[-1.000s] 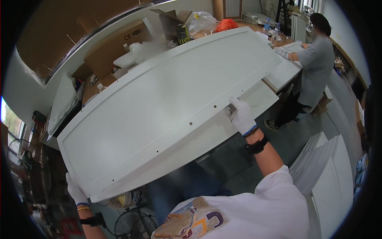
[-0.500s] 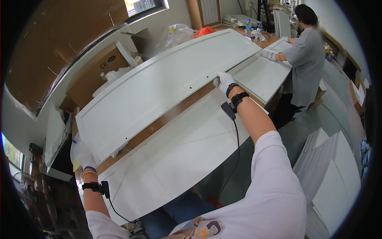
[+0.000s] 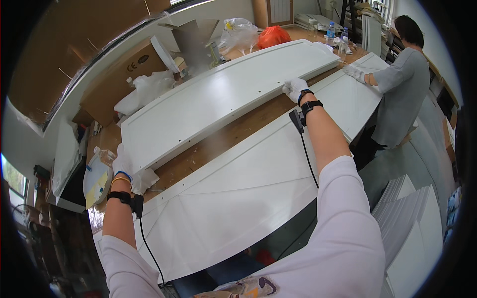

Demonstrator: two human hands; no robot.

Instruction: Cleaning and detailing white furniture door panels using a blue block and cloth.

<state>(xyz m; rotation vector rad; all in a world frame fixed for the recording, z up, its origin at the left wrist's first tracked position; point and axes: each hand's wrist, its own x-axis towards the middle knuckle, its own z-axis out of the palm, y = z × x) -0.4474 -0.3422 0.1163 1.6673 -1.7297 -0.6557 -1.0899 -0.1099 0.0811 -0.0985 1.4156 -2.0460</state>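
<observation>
A long white door panel (image 3: 223,97) lies across the far side of the wooden workbench (image 3: 233,134). My left hand (image 3: 121,161), in a white glove, grips the panel's near left corner. My right hand (image 3: 295,88), also gloved, holds the panel's near edge toward its right end. A second, larger white panel (image 3: 238,188) with raised moulding lies flat on the bench between me and the first panel, under both forearms. Black wrist bands with cables are on both my arms.
A person in grey (image 3: 402,84) stands at the right end of the bench, one gloved hand on the larger panel. Cardboard boxes (image 3: 114,74), plastic bags (image 3: 238,30) and bottles (image 3: 332,32) crowd the far side. Stacked white panels (image 3: 412,218) stand on the floor at right.
The panel I hold has moved away from me and come down onto the far side of the bench, uncovering the larger panel beneath. Both my hands went forward with it.
</observation>
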